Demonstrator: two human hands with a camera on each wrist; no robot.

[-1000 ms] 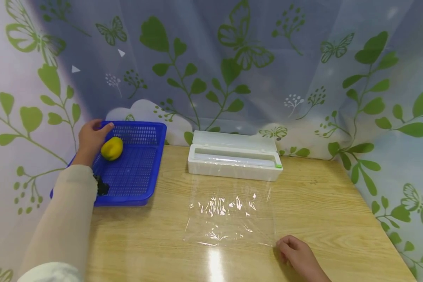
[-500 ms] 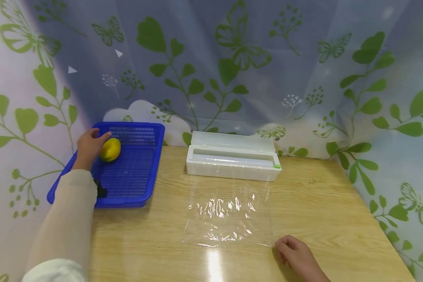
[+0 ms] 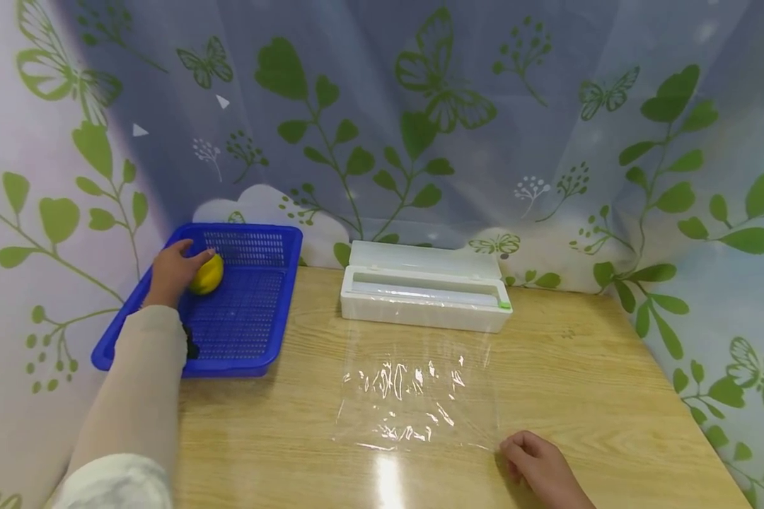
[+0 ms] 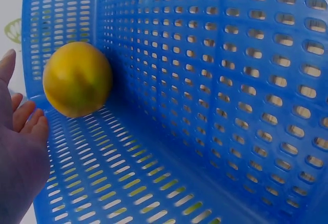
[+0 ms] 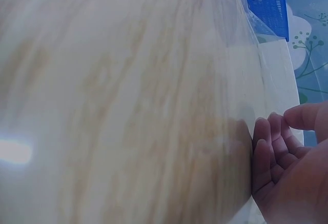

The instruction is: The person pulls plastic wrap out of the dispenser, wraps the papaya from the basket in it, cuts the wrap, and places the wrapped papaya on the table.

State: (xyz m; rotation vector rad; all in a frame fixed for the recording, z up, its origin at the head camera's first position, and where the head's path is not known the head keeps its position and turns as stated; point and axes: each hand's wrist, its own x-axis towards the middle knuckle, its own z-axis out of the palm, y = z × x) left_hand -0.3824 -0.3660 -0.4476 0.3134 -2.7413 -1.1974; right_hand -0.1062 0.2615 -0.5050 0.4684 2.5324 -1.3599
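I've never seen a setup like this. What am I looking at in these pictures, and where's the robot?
There's no robot here, just a person's two bare hands. The wide picture comes from a camera worn on the head, looking down; the two close ones come from a camera on each wrist.

On the wooden table stand a blue basket and an open white box with a roll inside. Clear film stretches from the box toward the person.

The left hand reaches into the basket beside a yellow fruit, not gripping it. The right hand seems to pinch the film's near right corner, though the film is hard to see there.
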